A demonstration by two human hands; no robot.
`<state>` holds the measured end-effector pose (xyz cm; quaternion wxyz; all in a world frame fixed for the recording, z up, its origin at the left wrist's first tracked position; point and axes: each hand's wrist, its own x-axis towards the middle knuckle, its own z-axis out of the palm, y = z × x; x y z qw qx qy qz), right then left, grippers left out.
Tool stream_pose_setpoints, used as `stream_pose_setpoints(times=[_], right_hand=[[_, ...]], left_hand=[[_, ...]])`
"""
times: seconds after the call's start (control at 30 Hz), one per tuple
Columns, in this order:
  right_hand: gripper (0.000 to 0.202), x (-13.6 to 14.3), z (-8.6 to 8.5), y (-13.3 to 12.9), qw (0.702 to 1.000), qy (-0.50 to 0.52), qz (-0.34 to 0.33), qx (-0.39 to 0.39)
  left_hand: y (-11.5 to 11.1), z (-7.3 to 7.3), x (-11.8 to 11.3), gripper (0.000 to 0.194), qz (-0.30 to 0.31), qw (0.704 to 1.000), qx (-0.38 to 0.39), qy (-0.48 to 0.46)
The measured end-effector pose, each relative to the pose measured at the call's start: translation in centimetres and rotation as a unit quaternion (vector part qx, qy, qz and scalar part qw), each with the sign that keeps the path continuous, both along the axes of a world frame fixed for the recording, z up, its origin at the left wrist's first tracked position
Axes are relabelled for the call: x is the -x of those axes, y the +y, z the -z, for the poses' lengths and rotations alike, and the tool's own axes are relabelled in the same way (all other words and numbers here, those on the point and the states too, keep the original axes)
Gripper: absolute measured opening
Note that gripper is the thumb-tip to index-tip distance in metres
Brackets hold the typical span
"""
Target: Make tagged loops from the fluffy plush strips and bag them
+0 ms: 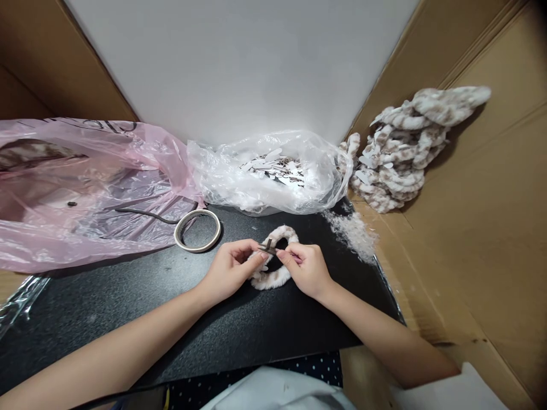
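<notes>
A fluffy white ring with brown patches (280,279) lies on the black tabletop beneath my two hands. My left hand (231,267) is closed at its left side, thumb and fingers pinching the ring's edge and a small dark strip (268,245). My right hand (308,269) is closed round a slim tool with a pinkish handle (296,259), its dark end pointing left to the strip. Fingers hide most of the tool, so its exact kind does not show. A small white tag (264,267) sits by the left thumb.
Behind my hands stands a clear plastic bag (213,171) with white tags inside. Leftward are a tape roll (176,236), a dark cord (147,213) and a pink bag (141,239). More fluffy rings (397,154) are heaped right, near loose fluff (354,233) and cardboard (465,228).
</notes>
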<state>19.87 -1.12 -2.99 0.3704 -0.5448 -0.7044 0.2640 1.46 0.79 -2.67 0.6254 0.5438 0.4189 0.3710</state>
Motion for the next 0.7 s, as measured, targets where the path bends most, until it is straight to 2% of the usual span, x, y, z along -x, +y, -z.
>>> stream_pose_setpoints(times=[0.23, 0.7], right_hand=[[0.043, 0.07, 0.13, 0.15, 1.0, -0.005, -0.002, 0.015], [0.046, 0.26, -0.06, -0.11, 0.999, -0.006, 0.013, -0.044]], left_hand=[[0.1, 0.08, -0.07, 0.024, 0.001, 1.0, 0.001, -0.005], [0.02, 0.15, 0.11, 0.025, -0.013, 1.0, -0.004, 0.004]])
